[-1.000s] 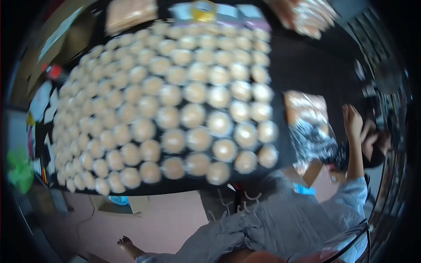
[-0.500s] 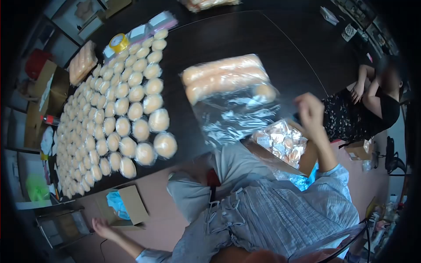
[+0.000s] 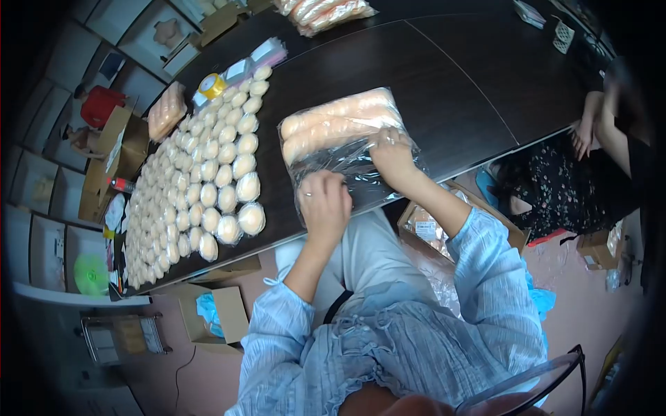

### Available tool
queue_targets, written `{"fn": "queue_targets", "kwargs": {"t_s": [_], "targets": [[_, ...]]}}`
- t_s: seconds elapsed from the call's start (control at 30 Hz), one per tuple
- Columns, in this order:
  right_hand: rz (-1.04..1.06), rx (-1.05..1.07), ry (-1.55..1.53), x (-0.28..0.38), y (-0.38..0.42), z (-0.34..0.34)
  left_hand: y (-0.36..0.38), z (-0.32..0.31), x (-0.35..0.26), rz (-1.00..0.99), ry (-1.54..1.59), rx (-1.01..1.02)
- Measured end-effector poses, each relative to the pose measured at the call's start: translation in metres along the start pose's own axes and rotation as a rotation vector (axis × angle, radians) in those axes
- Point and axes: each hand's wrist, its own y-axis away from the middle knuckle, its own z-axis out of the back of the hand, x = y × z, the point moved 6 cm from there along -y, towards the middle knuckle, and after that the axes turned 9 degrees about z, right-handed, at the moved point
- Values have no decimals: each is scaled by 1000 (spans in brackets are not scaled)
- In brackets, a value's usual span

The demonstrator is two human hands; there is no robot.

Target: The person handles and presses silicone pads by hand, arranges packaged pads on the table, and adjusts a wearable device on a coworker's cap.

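Observation:
A clear plastic bag (image 3: 352, 157) lies on the dark table, with packed rows of round beige pieces (image 3: 336, 119) in its far part. Its near part is loose and wrinkled. My left hand (image 3: 325, 204) is at the bag's near left side, fingers curled down on the loose plastic. Further right, my right hand (image 3: 394, 158) has its bent fingers on the film against the right end of the rows. What lies under those fingers is hidden. To the left, many individually wrapped round beige pieces (image 3: 225, 170) are laid out in lines.
An open carton (image 3: 409, 239) of wrapped pieces stands by my right leg. Filled bags lie at the table's far edge (image 3: 322, 14) and far left (image 3: 166, 111). Yellow tape (image 3: 211, 86) sits behind the lines. A person (image 3: 565, 173) sits at the right.
Both hands have come onto the bag: the left from low at the left, the right from above the carton. The single piece seen at the bag's right is now hidden. The view has shifted.

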Motion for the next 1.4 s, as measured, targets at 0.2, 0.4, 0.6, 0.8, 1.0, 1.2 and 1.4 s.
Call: {"fn": "queue_targets", "kwargs": {"t_s": [0.2, 0.4, 0.6, 0.8, 1.0, 1.2, 1.4], "targets": [[298, -183, -412, 35, -7, 6, 4, -9, 67, 232, -294, -33], [480, -334, -518, 87, -53, 6, 21, -3, 107, 399, 90, 16], [411, -92, -372, 78, -96, -10, 15, -7, 107, 412, 228, -8], [398, -46, -567, 79, -106, -15, 5, -14, 112, 394, 305, 15], [346, -267, -310, 24, -64, -5, 11, -29, 105, 386, 345, 35], [165, -124, -56, -2, -13, -1, 13, 10, 70, 277, 322, -137], [78, 328, -175, -16, -5, -21, 34, -22, 17, 124, 690, 246]]}}
